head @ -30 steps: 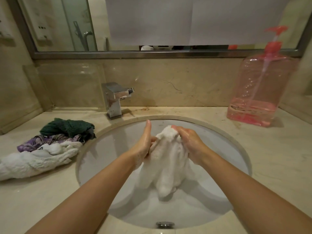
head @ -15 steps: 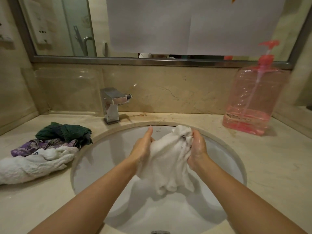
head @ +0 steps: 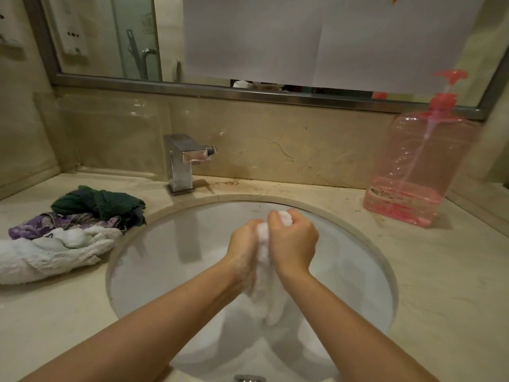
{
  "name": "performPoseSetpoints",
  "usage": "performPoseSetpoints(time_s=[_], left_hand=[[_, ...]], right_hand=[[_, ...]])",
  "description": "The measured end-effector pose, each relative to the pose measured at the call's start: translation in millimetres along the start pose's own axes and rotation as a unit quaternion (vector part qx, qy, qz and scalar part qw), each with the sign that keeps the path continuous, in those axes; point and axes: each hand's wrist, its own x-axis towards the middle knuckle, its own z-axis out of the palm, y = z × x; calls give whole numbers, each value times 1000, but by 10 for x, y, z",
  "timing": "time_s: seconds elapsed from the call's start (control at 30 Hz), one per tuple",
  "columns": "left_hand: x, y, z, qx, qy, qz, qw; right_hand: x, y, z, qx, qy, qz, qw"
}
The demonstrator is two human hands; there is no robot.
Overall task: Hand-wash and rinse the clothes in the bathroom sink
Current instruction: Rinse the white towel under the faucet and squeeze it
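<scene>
hands (head: 272, 244) wring white cloth (head: 264, 296) | clothes pile (head: 63, 232) left — faucet (head: 183, 164) behind

White cloth (head: 264, 282), dark green garment (head: 99, 201), purple patterned garment (head: 55, 223), pink bottle (head: 418, 166).

The hands, left (head: 243, 244) and right (head: 293, 241), have closed together, bunching the white cloth (head: 264, 293) into a narrower wad.
</scene>
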Motion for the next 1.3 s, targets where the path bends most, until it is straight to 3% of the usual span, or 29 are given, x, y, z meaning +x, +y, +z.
performPoseSetpoints(time_s=[0.1, 0.17, 0.3, 0.5, 0.6, 0.67, 0.83, 0.93, 1.13, 1.3], left_hand=[[-57, -37, 88, -10, -3, -28, 1000], [-88, -52, 102, -18, 7, -38, 999], [-49, 21, -62, -95, 72, 20, 993], [-196, -27, 67, -133, -10, -74, 988], [-118, -16, 11, -152, 32, -57, 986], [-135, -22, -9, -170, 19, -60, 983], [-124, -38, 22, -83, -74, -105, 988], [-27, -21, -11, -33, -45, -98, 994], [79, 80, -183, -78, -18, -99, 992], [134, 167, -314, -159, 0, -73, 985]], right_hand=[[121, 39, -74, 20, 20, 83, 996], [99, 22, -106, 41, 5, 94, 995], [-381, -141, 19, 69, -84, -47, 993], [0, -34, -35, 19, -15, 43, 999], [-316, -124, -54, 29, -67, -43, 996], [-307, -130, -5, 0, -65, -74, 995], [207, 92, -73, -65, -5, 17, 998], [269, 191, -154, -67, -2, 16, 998], [380, 341, -170, -130, -146, 54, 979], [315, 336, -143, -40, -279, 7, 959]])
